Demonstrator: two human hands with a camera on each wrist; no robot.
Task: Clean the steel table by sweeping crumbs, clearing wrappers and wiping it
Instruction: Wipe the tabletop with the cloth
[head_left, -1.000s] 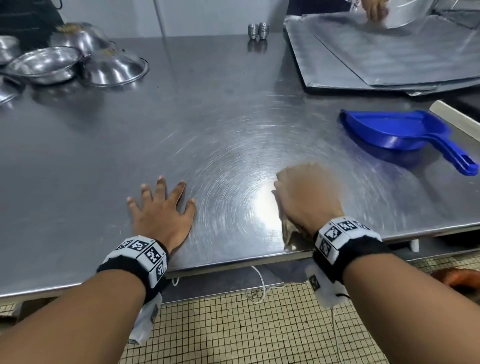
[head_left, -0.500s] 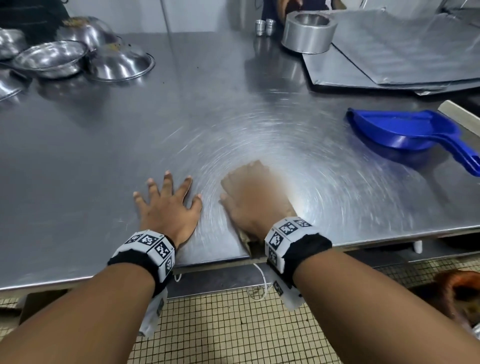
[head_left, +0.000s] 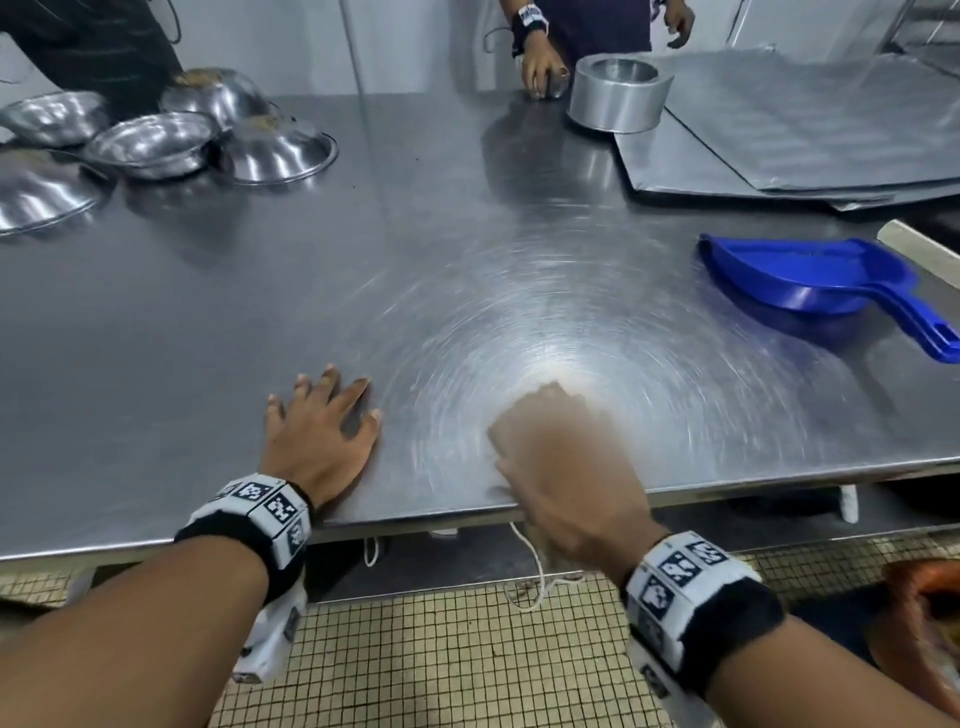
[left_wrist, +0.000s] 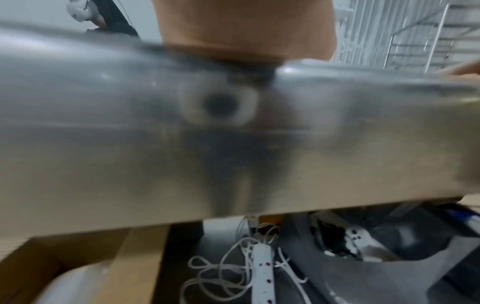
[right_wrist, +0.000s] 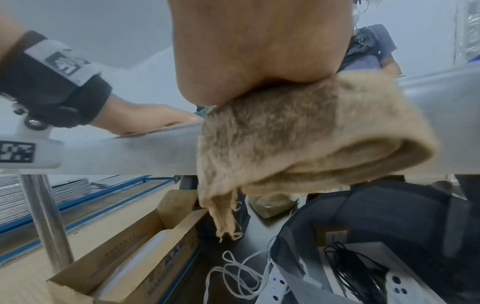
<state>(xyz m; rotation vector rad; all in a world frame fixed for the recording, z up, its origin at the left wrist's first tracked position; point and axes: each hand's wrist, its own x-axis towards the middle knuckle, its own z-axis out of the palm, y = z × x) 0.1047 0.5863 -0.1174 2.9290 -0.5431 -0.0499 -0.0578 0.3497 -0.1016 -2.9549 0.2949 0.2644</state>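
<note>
My left hand (head_left: 322, 431) lies flat with fingers spread on the steel table (head_left: 415, 234) near its front edge; it also shows in the right wrist view (right_wrist: 145, 119). To its right, my right hand (head_left: 556, 452) is motion-blurred and presses a folded tan cloth (right_wrist: 298, 139) onto the table, fingers bunched over it. One end of the cloth hangs over the front edge. The left wrist view shows only a blurred table edge (left_wrist: 130, 144) and my palm.
A blue dustpan (head_left: 810, 280) lies at the right. Several steel bowls (head_left: 150, 145) sit at the back left. A round tin (head_left: 618, 98) and flat metal trays (head_left: 805, 119) are at the back right, by another person's hand (head_left: 540, 62). Boxes and cables lie under the table.
My right hand with the cloth swept left toward the left hand, then back right and nearer the front edge. The left hand stayed planted. The round tin appeared at the back.
</note>
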